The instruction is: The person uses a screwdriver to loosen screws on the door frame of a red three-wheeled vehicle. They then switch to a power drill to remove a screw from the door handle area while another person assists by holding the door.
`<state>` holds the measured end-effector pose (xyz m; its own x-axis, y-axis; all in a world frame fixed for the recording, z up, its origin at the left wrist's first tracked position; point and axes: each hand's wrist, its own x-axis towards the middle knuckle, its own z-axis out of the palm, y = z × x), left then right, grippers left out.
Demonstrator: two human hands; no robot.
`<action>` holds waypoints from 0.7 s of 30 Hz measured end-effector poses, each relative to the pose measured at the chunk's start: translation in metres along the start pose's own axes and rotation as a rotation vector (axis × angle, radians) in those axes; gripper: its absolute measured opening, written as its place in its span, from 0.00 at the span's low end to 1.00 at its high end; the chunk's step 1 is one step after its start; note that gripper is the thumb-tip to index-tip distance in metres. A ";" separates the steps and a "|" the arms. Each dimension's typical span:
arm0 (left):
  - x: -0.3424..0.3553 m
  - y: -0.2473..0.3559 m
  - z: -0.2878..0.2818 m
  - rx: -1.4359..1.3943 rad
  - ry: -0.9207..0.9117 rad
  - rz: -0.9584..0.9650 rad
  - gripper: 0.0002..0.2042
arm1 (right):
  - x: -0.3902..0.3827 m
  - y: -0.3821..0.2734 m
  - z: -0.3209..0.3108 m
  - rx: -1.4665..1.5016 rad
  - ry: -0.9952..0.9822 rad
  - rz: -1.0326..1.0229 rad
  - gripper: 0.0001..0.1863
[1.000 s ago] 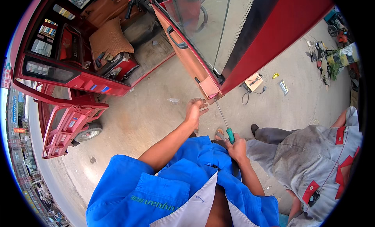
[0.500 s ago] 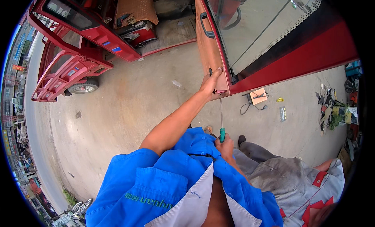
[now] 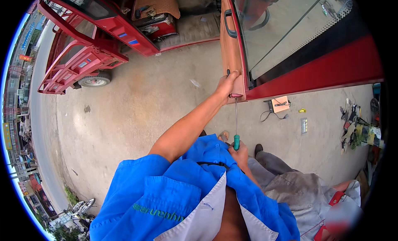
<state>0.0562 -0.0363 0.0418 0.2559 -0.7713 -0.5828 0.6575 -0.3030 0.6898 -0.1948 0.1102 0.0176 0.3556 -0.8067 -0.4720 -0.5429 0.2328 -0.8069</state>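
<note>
My right hand (image 3: 239, 154) is closed round the green handle of a screwdriver (image 3: 236, 142). Its long thin shaft runs away from me, and the tip meets a small dark-red part (image 3: 236, 95) at the near edge of an open vehicle door (image 3: 231, 50). My left hand (image 3: 226, 85) grips that door by its brown inner panel, close to a small black lever (image 3: 228, 72). The fingertips of my left hand are partly hidden. Farther along the panel is a black pull handle (image 3: 229, 24), beside the window glass (image 3: 282, 25).
A red cargo three-wheeler (image 3: 89, 54) stands at the far left, its cab open. Right of the door, a corded device (image 3: 280, 104), a yellow item (image 3: 302, 110) and a small packet (image 3: 304, 125) lie on the concrete. Another person in grey trousers (image 3: 290, 183) is close on my right.
The view has shifted slightly, so the door and vehicle appear farther right and a little higher. Both hands keep their holds, and the screwdriver tip remains at the door's edge.
</note>
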 end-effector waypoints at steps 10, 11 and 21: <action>-0.016 0.025 -0.026 0.081 0.004 -0.039 0.27 | 0.008 -0.008 0.027 0.168 -0.178 -0.003 0.04; -0.017 0.027 -0.030 0.084 0.009 -0.044 0.27 | 0.006 -0.010 0.030 0.195 -0.207 -0.013 0.04; -0.028 0.043 -0.047 0.083 0.037 -0.064 0.25 | -0.014 -0.050 0.069 0.132 -0.037 0.072 0.08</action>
<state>0.1109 -0.0019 0.0678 0.2422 -0.7281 -0.6412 0.6129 -0.3974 0.6829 -0.1198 0.1473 0.0398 0.3487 -0.7650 -0.5415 -0.4638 0.3612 -0.8090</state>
